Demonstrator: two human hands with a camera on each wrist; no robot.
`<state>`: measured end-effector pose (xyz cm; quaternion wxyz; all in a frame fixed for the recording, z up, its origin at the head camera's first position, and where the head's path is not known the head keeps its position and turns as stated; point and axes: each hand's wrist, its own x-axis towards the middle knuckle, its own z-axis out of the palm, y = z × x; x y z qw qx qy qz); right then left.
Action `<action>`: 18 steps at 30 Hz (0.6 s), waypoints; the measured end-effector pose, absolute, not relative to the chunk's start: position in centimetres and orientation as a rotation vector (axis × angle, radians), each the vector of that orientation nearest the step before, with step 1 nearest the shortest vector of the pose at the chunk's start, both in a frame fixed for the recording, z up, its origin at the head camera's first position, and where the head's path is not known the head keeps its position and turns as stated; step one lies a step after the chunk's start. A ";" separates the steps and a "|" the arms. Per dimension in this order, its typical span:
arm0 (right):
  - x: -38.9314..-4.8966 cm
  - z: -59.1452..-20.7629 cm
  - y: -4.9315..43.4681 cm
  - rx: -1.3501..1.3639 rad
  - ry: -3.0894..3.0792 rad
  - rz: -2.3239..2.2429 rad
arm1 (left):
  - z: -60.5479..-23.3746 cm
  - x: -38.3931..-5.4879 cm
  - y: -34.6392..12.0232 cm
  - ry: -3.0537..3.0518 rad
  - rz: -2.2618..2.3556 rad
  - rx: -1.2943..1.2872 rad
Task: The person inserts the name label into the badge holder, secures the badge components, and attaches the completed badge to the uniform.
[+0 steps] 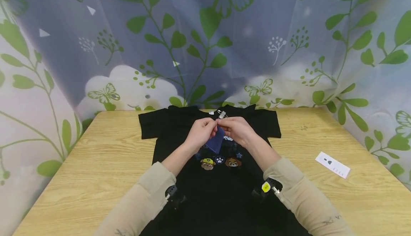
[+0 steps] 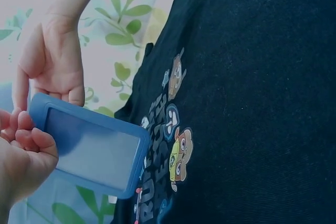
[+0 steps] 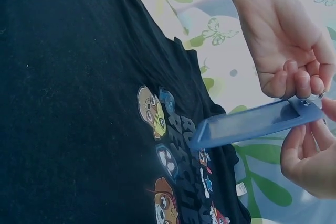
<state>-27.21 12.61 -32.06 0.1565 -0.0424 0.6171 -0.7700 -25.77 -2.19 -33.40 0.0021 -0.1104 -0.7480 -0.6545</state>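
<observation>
A blue badge holder (image 1: 216, 140) with a clear window hangs tilted between both hands, over the printed chest of a black T-shirt (image 1: 224, 196). My left hand (image 1: 200, 132), fingers curled, pinches the holder's upper end. From the other side, my right hand (image 1: 237, 129) grips that same end with thumb and fingers. A silver metal clip (image 1: 222, 114) shows just above the right fingertips. In the right wrist view, a small metal ring (image 3: 310, 98) sits at the holder's end beside the curled left fingers. The window (image 2: 94, 142) faces the left wrist camera.
The T-shirt lies flat on a wooden table (image 1: 106, 164), its collar toward the back. A white card (image 1: 333, 165) with small dark marks lies to the right. A leaf-patterned curtain (image 1: 237, 50) stands behind the table and along both sides.
</observation>
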 end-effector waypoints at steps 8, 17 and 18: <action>-27.0 -32.0 12.5 -0.143 1.918 -2.127 | -33.4 -25.7 -2.4 -2.354 -2.031 -0.329; -26.9 -32.2 12.2 -0.131 2.050 -2.073 | -33.4 -25.6 -2.7 -2.369 -2.028 -0.309; -26.9 -32.3 12.2 -0.130 2.038 -2.084 | -33.4 -25.6 -2.7 -2.372 -2.028 -0.312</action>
